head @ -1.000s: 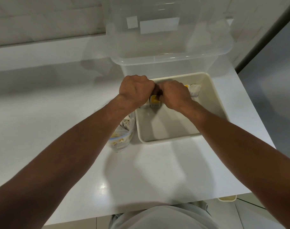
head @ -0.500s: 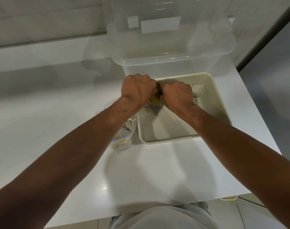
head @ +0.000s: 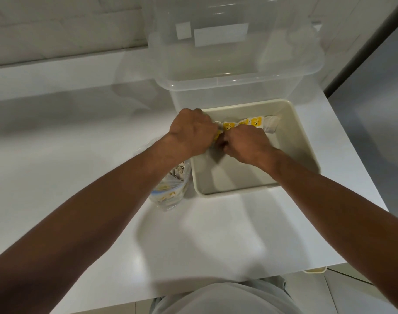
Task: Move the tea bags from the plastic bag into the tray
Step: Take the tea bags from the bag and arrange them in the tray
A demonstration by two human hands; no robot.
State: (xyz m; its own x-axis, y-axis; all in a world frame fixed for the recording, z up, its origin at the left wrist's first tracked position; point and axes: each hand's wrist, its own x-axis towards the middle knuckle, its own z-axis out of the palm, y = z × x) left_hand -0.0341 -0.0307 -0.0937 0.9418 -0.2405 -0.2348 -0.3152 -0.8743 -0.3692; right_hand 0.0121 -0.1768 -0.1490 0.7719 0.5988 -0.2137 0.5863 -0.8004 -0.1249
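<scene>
Soft overhead light; faint glare on countertop (head: 134, 257); wide-angle edge distortion.

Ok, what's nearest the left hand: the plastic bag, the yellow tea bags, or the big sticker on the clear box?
1. Yellow tea bags, in the tray, at the left hand.
2. Plastic bag, beside the tray, under the left forearm.
3. Big sticker, on the clear box behind.

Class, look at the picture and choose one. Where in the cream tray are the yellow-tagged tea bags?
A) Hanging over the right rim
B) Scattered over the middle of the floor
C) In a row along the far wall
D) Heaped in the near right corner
C: the tea bags stand side by side, yellow tags up, along the far wall of the tray.
</scene>
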